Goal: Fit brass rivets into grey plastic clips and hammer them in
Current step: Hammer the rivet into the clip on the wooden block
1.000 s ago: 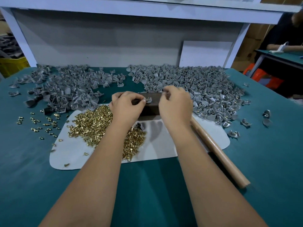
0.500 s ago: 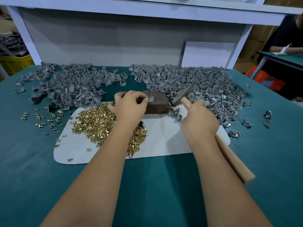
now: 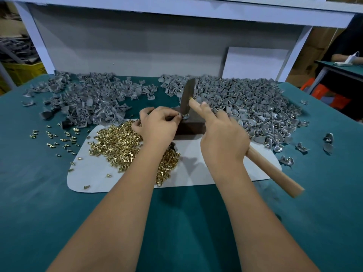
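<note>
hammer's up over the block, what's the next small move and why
Probably a short tap straight down. The right hand holds the hammer with its head just above the clip, which the left hand pinches on the dark block. Fingers sit close, so keep it light.

Both bare forearms reach forward from the bottom edge, converging slightly toward the middle. The left hand (image 3: 157, 126) lies knuckles up, its fingers (image 3: 172, 116) curled and pinching a small grey clip (image 3: 184, 116) at their tips. The right hand (image 3: 224, 140) wraps a fist round a wooden hammer handle (image 3: 273, 169), forefinger stretched along the shaft, the wrist cocked so the hammer head (image 3: 187, 95) stands raised above the left fingertips.
</note>
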